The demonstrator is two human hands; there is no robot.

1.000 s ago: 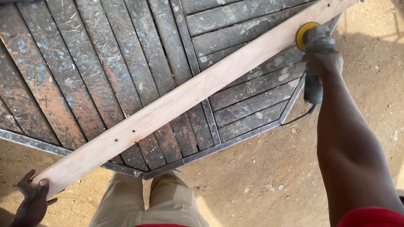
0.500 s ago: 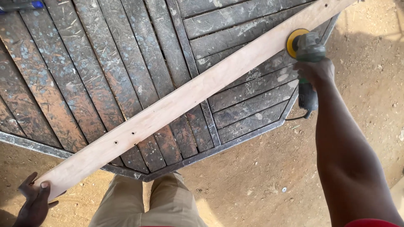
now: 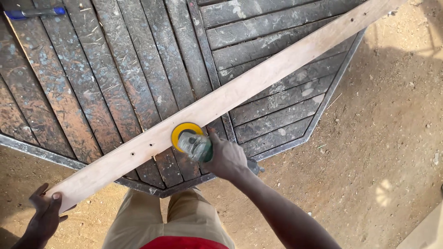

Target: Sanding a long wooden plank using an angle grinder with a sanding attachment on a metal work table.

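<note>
Head view: right hand (image 3: 226, 159) grips a green sander (image 3: 196, 145) with yellow disc on a long wooden plank (image 3: 240, 90) lying diagonally across the slatted metal bench (image 3: 115, 78), while left hand (image 3: 44, 216) clasps the plank's near end.

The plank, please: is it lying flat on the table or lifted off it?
Flat: the plank lies across the slatted table, left hand gripping its end, right hand pressing the sander onto it.

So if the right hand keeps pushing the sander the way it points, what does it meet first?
The right hand points up-left across the plank; past the sander, probably just the dark slatted tabletop, though depth is unclear.
</note>
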